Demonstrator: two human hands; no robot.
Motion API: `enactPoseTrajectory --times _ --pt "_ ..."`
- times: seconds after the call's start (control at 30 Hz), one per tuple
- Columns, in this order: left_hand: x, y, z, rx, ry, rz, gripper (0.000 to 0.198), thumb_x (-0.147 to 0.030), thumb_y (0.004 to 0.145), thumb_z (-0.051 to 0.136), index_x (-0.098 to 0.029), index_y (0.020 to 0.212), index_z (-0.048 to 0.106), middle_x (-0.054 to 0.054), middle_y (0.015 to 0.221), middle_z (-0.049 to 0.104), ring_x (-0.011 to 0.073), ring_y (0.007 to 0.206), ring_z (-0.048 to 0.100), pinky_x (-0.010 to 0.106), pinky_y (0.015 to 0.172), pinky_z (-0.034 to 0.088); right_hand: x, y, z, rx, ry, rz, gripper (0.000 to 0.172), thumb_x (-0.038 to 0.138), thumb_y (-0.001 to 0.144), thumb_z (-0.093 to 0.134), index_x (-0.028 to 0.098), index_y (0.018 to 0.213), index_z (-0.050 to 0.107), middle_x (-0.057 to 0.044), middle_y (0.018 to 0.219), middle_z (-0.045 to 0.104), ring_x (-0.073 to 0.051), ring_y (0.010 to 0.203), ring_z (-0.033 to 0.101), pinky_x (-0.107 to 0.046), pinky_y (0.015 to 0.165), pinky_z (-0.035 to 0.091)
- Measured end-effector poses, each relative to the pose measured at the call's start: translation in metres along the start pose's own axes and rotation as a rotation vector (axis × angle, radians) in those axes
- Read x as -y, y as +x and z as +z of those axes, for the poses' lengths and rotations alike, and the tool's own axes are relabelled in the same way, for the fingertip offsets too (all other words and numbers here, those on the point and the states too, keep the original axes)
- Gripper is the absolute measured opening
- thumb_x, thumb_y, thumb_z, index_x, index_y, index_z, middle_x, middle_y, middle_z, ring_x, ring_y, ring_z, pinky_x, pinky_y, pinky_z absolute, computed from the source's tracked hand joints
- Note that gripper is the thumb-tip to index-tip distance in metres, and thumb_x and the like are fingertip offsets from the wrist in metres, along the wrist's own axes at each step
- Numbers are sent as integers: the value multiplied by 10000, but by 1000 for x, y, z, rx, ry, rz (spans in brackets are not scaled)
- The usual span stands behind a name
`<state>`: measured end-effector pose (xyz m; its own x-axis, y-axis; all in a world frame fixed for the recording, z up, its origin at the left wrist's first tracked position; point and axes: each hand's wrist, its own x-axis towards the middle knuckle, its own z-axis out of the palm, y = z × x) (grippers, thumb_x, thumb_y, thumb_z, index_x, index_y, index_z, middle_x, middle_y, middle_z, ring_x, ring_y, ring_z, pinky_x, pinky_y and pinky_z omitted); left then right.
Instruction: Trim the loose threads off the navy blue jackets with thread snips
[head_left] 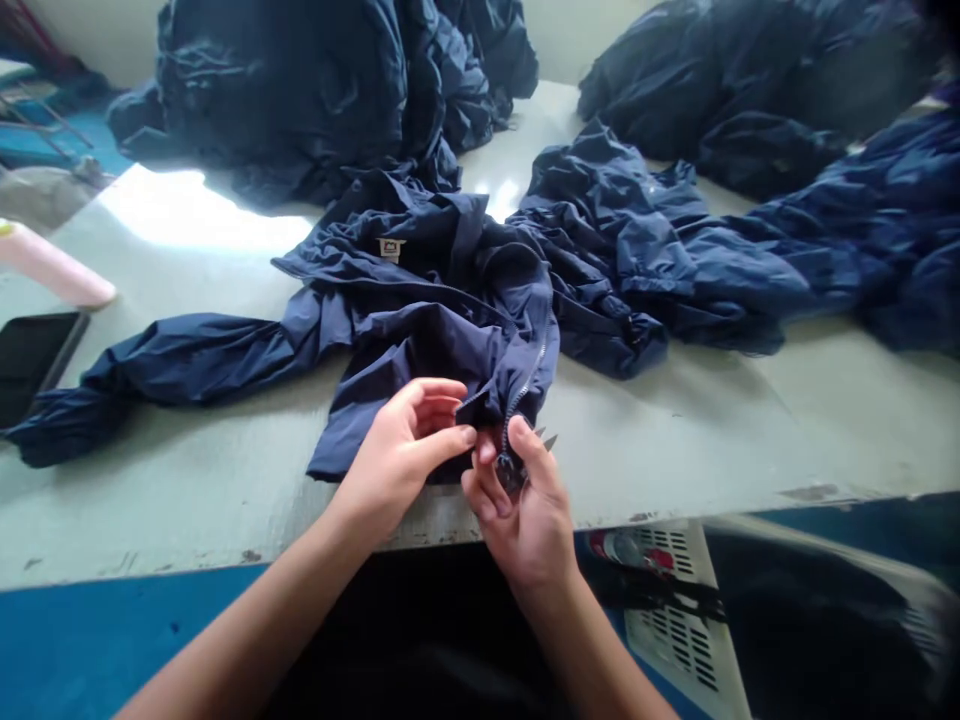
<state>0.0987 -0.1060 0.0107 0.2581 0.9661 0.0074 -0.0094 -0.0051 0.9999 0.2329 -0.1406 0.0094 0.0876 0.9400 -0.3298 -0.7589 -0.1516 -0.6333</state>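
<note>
Glare bleaches the counter [750,420] left of the jacket collar [457,213], behind which the garment pile [285,90] looks hazy.

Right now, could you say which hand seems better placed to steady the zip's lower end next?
Right hand, probably: its thumb is beside the lower end of the zip; the left hand is at the other edge of the jacket.

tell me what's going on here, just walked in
A person is handling the bottom front of a navy jacket laid on a table. The right grip holds the lower end of the zip, with dark pointed tips poking out beside it. The left grip is at the edge opposite; whether it pinches the cloth is unclear. More navy clothes are heaped behind and to the right.
</note>
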Motion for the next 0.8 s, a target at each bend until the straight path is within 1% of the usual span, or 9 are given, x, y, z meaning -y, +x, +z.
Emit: enactPoseTrajectory --times 0.07,0.13,0.2,0.3,0.4,0.47,0.57,0.67,0.8 --pt "9 -1 6 14 -175 -100 143 -266 984 700 -177 1095 680 50 990 740 181 911 738 291 827 593 -3 1 1 -12 -27 -41 367 431 843 872 182 754 617 59 616 646 -15 348 364 -133 338 393" --pt "9 -3 4 -54 -114 -54 114 -294 1000 684 -192 1044 659 8 887 703 146 798 697 252 735 556 -3 1 2 -1 -51 -95 440 450 882 839 199 676 543 78 537 575 -21 331 319 -141 336 377" --pt "4 -7 -4 -213 84 110 103 -269 991 684 -221 1056 620 -38 831 639 111 688 616 221 632 492 0 -2 4 17 -73 -119 493 495 952 768 209 643 511 92 467 490 -33 318 249 -155 328 363" --pt "-9 -16 -19 -447 408 438 127 -156 930 687 -228 1001 612 -46 840 606 99 649 543 232 607 461 4 -11 11 63 -57 -91 405 491 1010 650 212 720 601 95 454 456 -57 323 212 -177 327 367" --pt "-22 -26 -27 -501 567 649 175 -64 873 669 -221 940 627 -25 868 634 110 648 519 270 645 482 3 -21 18 162 0 -64 268 364 938 608 212 717 596 69 504 506 -64 341 262 -187 360 396" --pt "-29 -32 -29 -476 578 714 214 -29 847 665 -221 938 633 -22 872 644 113 645 519 283 659 494 0 -26 21 192 5 -60 287 329 895 622 212 646 541 57 498 503 -61 342 285 -187 361 390" --pt "-36 -39 -28 -348 498 686 214 -39 845 655 -219 961 649 -15 883 646 128 697 561 292 681 506 -8 -29 22 183 -33 -65 356 351 900 687 219 607 533 63 439 460 -75 323 319 -196 333 372" --pt "-38 -40 -27 -215 381 520 156 -90 892 629 -220 966 672 -5 886 646 143 732 568 299 670 490 -15 -30 22 185 -73 -81 369 377 913 735 212 621 580 65 430 458 -80 316 326 -205 320 377" --pt "-34 -35 -24 -262 317 416 161 -65 900 677 -223 924 699 -8 871 658 139 742 580 285 624 450 -17 -30 20 197 -82 -101 338 368 917 755 201 657 618 59 468 490 -82 330 376 -198 321 383"
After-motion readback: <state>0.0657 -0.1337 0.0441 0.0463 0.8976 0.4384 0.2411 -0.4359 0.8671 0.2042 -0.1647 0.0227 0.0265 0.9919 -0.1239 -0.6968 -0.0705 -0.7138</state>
